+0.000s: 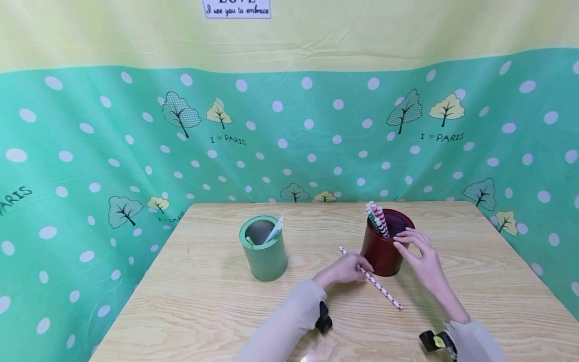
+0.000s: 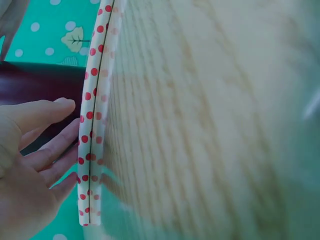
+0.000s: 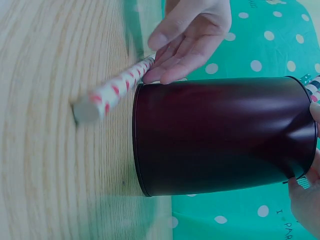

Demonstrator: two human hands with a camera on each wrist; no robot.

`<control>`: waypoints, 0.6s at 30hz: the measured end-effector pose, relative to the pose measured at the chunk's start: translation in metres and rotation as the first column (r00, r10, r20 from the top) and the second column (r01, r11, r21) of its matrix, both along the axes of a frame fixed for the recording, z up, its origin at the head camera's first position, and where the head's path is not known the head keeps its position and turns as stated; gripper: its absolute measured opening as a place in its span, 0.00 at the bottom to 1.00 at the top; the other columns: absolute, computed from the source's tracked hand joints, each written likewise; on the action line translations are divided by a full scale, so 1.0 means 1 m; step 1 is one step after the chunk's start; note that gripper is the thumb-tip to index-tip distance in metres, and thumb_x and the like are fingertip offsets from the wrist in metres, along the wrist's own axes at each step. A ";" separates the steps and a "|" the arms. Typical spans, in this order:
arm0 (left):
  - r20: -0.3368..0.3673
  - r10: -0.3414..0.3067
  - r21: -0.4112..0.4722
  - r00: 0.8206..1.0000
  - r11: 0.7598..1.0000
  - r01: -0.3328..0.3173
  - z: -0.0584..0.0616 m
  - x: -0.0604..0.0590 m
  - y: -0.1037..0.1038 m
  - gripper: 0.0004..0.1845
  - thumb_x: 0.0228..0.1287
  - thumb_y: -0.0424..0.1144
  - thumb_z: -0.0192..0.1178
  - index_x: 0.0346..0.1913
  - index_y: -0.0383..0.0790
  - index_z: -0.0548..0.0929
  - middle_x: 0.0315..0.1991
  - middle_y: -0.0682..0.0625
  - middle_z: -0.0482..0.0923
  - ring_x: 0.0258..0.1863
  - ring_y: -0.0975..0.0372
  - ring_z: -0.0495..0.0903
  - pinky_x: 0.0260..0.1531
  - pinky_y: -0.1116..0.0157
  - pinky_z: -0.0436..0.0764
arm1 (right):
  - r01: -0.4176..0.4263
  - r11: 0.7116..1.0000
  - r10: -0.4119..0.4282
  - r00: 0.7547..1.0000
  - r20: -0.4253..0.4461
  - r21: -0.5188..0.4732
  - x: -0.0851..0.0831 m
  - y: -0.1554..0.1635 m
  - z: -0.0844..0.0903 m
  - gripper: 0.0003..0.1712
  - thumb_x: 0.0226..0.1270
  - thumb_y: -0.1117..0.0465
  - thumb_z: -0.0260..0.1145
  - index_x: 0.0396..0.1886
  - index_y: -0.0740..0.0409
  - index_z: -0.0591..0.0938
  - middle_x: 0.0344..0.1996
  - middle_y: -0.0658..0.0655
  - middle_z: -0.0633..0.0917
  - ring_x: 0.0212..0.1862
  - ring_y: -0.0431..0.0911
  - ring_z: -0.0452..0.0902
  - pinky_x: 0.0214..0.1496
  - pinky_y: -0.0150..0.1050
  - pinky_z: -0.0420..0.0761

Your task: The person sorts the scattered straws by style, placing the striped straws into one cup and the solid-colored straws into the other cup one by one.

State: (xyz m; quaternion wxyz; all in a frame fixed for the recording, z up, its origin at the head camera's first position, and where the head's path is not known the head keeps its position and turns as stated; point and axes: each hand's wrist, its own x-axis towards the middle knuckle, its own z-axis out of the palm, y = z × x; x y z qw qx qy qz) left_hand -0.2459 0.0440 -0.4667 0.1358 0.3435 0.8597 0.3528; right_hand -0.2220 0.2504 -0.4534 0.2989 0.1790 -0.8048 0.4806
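A white paper straw with red dots [image 1: 372, 279] lies slanted on the wooden table [image 1: 203, 301], just in front of a dark red cup [image 1: 382, 254]. My left hand [image 1: 355, 269] rests its fingertips [image 2: 67, 145] on that straw [image 2: 90, 125], the thumb held apart from it. My right hand [image 1: 404, 245] grips the red cup's rim, fingers over the edge and thumb on the outer wall. Several striped straws [image 1: 378, 219] stand in this cup. In the right wrist view the red cup [image 3: 220, 135] fills the middle, with the left hand [image 3: 187, 42] and the dotted straw [image 3: 115, 92] beyond it.
A green cup [image 1: 264, 251] holding a couple of pale straws [image 1: 273, 231] stands left of centre on the table. A green dotted cloth [image 1: 90, 151] backs and flanks the table. Bare wood lies to the front and far right.
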 end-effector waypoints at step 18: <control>-0.170 -0.074 -0.116 0.983 0.992 0.055 0.000 0.003 -0.006 0.13 0.42 0.22 0.61 0.31 0.40 0.85 0.29 0.55 0.81 0.30 0.70 0.74 0.31 0.83 0.65 | 0.029 0.999 -0.029 1.000 -0.008 0.022 -0.034 0.025 -0.052 0.13 0.53 0.64 0.66 0.40 0.50 0.82 0.43 0.49 0.78 0.60 0.43 0.60 0.63 0.32 0.51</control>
